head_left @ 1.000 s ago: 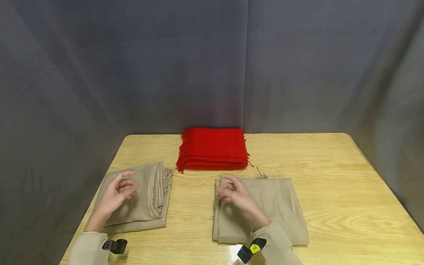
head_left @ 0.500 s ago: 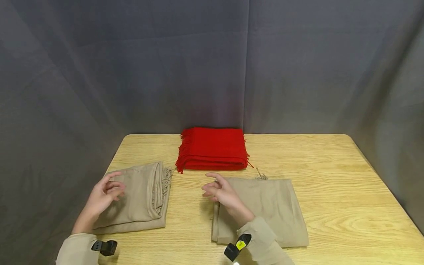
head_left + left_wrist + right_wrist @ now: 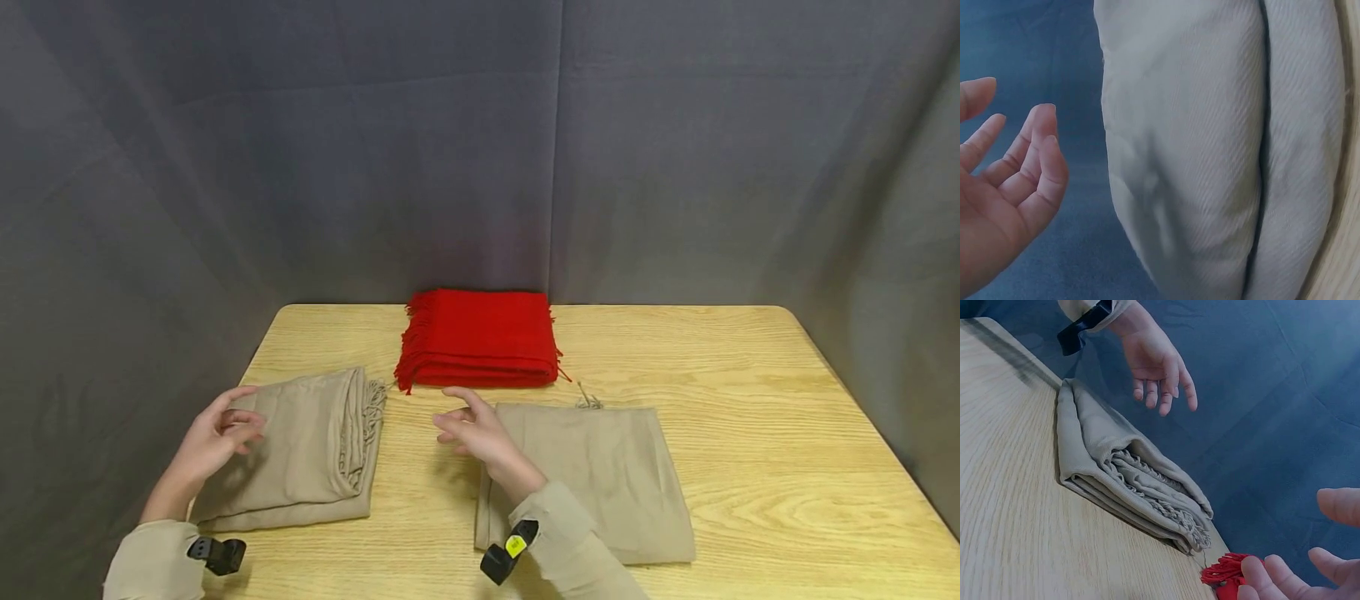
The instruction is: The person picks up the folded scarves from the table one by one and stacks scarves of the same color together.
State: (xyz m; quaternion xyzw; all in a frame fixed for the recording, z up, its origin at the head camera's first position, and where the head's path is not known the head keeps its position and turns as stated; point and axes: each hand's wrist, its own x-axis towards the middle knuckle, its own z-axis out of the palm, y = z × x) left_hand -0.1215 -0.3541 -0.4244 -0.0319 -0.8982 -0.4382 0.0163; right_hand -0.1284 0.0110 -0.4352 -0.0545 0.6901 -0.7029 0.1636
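My left hand [image 3: 213,437] hovers above the left edge of a folded beige scarf [image 3: 300,442], its fingers loosely curved and holding nothing. In the left wrist view that hand [image 3: 1013,181] is apart from the folded scarf [image 3: 1185,137]. My right hand [image 3: 476,429] hangs in the air over the left edge of a second folded beige cloth [image 3: 600,475], fingers relaxed, nothing in them. The right wrist view shows the left scarf's fringe [image 3: 1172,515] tucked between its layers.
A folded red scarf [image 3: 487,333] with fringed ends lies at the back middle of the wooden table [image 3: 787,433]. Grey curtain [image 3: 420,150] hangs behind the table and along both sides. A black wrist camera [image 3: 217,554] sits on the left sleeve, another [image 3: 510,550] on the right.
Both hands have moved to the left, the right one from over the right cloth to its left edge. The scarves and cloth lie where they were.
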